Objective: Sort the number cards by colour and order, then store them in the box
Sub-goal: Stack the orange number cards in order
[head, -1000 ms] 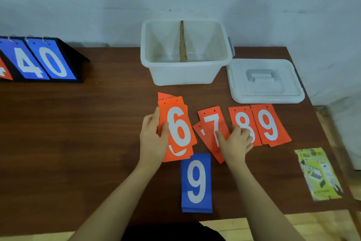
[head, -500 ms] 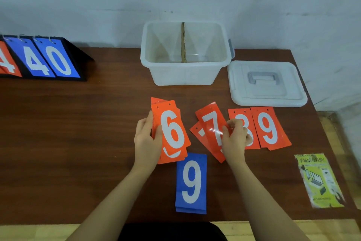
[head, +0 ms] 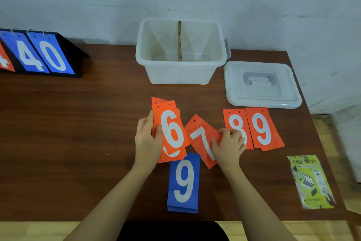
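Observation:
My left hand [head: 147, 142] grips a stack of orange cards with a 6 on top [head: 171, 130], thumb on the face. Just right of it my right hand [head: 229, 145] pinches the orange 7 cards [head: 201, 139], which tilt to the left. An orange 8 [head: 234, 123] and an orange 9 [head: 262, 128] lie flat to the right, the 8 partly under my right hand. A blue stack topped by a 9 [head: 183, 182] lies near the front edge. The open white box [head: 180, 73] with a cardboard divider stands behind the cards.
The box's white lid [head: 261, 86] lies to the right of the box. A flip scoreboard [head: 39, 55] showing 4, 4, 0 stands at the back left. A green leaflet [head: 310, 181] lies at the front right, near the table's right edge.
My right hand has picked up the orange 7 cards from the table and shifted them left toward the 6 stack. The 8 is more uncovered. My left hand keeps its stack.

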Demonstrator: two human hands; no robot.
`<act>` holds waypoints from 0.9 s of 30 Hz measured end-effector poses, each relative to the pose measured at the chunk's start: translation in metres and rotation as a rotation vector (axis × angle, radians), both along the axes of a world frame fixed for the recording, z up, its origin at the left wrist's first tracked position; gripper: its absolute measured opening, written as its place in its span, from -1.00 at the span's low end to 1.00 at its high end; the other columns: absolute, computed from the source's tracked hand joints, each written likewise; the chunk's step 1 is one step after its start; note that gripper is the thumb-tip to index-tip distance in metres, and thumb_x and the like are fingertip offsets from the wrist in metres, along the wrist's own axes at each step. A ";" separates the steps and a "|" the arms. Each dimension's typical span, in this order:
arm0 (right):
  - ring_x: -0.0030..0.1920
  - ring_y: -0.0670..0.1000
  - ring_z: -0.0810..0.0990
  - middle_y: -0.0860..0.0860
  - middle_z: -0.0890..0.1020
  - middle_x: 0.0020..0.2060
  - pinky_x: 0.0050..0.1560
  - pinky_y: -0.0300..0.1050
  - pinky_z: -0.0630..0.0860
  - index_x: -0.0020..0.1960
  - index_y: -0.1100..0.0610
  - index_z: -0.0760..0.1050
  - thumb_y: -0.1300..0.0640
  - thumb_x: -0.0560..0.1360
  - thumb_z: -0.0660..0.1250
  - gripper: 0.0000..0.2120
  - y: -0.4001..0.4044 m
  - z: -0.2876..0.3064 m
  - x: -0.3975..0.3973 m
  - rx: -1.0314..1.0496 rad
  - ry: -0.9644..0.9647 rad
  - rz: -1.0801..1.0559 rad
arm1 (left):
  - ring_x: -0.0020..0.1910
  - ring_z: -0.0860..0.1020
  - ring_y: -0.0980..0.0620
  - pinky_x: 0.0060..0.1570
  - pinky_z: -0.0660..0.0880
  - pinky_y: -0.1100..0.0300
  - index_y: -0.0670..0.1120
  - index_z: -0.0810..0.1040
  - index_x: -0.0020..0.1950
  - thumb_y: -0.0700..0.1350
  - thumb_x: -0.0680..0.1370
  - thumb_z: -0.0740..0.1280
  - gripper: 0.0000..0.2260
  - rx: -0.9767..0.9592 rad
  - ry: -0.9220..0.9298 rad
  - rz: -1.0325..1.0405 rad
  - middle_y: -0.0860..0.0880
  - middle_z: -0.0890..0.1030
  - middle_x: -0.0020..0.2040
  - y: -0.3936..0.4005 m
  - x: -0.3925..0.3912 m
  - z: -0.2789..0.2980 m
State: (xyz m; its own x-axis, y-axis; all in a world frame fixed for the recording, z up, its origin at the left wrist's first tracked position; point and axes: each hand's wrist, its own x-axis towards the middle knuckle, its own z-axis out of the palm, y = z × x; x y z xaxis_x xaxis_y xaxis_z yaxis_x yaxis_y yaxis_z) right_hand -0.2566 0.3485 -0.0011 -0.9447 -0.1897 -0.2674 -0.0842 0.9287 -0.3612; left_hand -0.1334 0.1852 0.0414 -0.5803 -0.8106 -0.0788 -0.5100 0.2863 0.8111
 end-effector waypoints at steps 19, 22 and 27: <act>0.07 -0.13 0.57 -0.13 0.58 0.06 0.05 -0.16 0.57 0.19 -0.03 0.46 0.07 0.54 0.28 -0.78 -0.048 0.074 0.022 -0.956 -0.111 -0.268 | 0.01 0.49 0.24 -0.21 0.43 0.58 0.08 0.19 0.46 -0.08 0.59 0.18 -0.57 0.095 0.221 -0.080 0.11 0.37 0.15 -0.004 -0.033 0.041; 0.05 -0.16 0.56 -0.16 0.57 0.04 0.05 -0.22 0.55 0.14 -0.10 0.45 0.04 0.53 0.29 -0.81 -0.054 0.076 0.027 -0.913 -0.102 -0.211 | 0.05 0.48 0.25 -0.12 0.41 0.60 0.05 0.18 0.46 -0.10 0.59 0.18 -0.56 0.070 0.264 -0.131 0.08 0.37 0.15 0.007 -0.039 0.047; 0.08 -0.15 0.50 -0.13 0.50 0.06 0.07 -0.25 0.49 0.12 -0.05 0.48 0.03 0.53 0.29 -0.83 -0.045 0.073 0.015 -0.796 0.004 -0.087 | 0.06 0.49 0.22 -0.11 0.49 0.47 0.09 0.15 0.47 -0.05 0.56 0.24 -0.50 0.103 0.253 -0.129 0.14 0.34 0.16 0.012 -0.049 0.047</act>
State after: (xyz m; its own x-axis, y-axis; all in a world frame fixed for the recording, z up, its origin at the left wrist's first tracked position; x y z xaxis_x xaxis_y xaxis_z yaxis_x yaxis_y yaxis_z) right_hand -0.2416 0.3040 0.0715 -0.9655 -0.2478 -0.0795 -0.0260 0.3957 -0.9180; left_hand -0.1827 0.1973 0.0882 -0.6898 -0.7240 0.0033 -0.2530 0.2454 0.9358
